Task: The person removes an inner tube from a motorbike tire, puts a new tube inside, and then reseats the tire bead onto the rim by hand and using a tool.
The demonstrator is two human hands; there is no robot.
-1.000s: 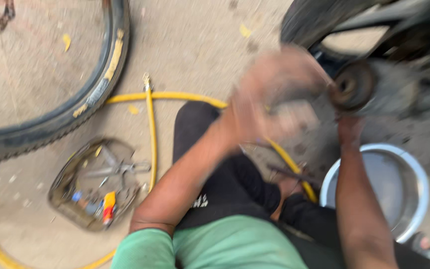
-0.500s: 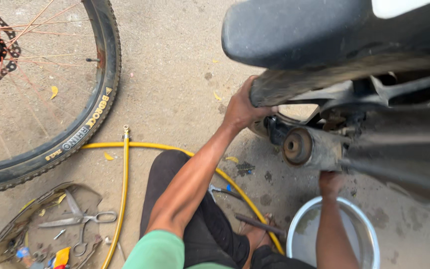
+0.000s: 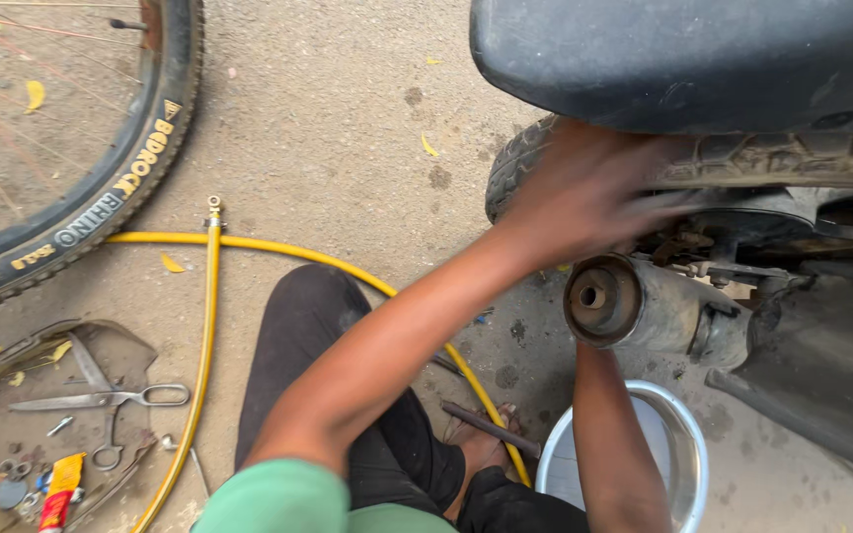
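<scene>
Two bare arms reach from the near edge toward a motorcycle parked at the right. The left hand (image 3: 584, 192) is blurred and lies against the motorcycle's rear tyre (image 3: 742, 158), just under the black mudguard (image 3: 683, 59); whether its grip is closed on the tread or only pressed flat against it cannot be told through the blur. The right hand is out of sight: its forearm (image 3: 614, 444) rises from the near edge and passes behind the round mouth of the exhaust pipe (image 3: 609, 301), so the state of that grip cannot be told either. Just near of the pipe a white metal basin (image 3: 688, 464) stands on the concrete ground (image 3: 348, 128), touching or almost touching the forearm. A yellow air hose (image 3: 211, 326) curves across the ground from the far left, its brass nozzle pointing away, and runs under the person's black-trousered knee (image 3: 308, 336) toward the basin. A dark metal rod (image 3: 491, 426) lies across the bare foot beside the hose. At the near left an open piece of tyre rubber serves as a tray (image 3: 12, 345) and holds a pair of scissors (image 3: 101, 397), a red and yellow tube (image 3: 59, 489) and small metal bits. At the far left a spoked bicycle wheel (image 3: 101, 197) with a black tyre lies flat.
</scene>
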